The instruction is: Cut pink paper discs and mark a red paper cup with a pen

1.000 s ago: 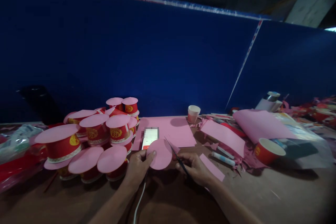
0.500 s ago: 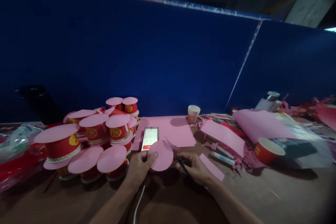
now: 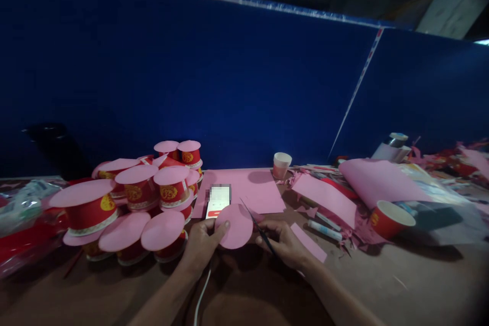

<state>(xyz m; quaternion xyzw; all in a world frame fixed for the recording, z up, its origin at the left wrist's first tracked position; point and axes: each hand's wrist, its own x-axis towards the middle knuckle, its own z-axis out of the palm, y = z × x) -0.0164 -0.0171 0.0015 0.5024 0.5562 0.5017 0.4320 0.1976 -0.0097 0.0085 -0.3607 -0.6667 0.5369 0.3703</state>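
Observation:
A pink paper circle (image 3: pixel 237 229) is pinched at its left edge by my left hand (image 3: pixel 206 245), thumb on top. My right hand (image 3: pixel 281 244) is closed around dark scissors (image 3: pixel 263 234), whose slim pointed blade reaches up along the circle's right edge. Just behind the circle lies a phone (image 3: pixel 219 202) with a lit screen, partly covered by the paper and my left hand. It rests on large pink paper sheets (image 3: pixel 248 183). To the left stand several red paper cups (image 3: pixel 168 194) with gold print, stacked and topped with pink discs (image 3: pixel 162 232).
Right of my hands lie a pink paper strip (image 3: pixel 308 242), a marker (image 3: pixel 324 230) and pink scraps. A red cup (image 3: pixel 389 220) lies tilted farther right, near a curled pink sheet (image 3: pixel 378 181). A pale cup (image 3: pixel 281 165) stands by the blue partition (image 3: pixel 237 76). A white cable (image 3: pixel 202 295) runs toward me.
My hands, the pink circle and the scissors look almost unmoved. At the far right edge, a pink paper piece has shifted and tilted.

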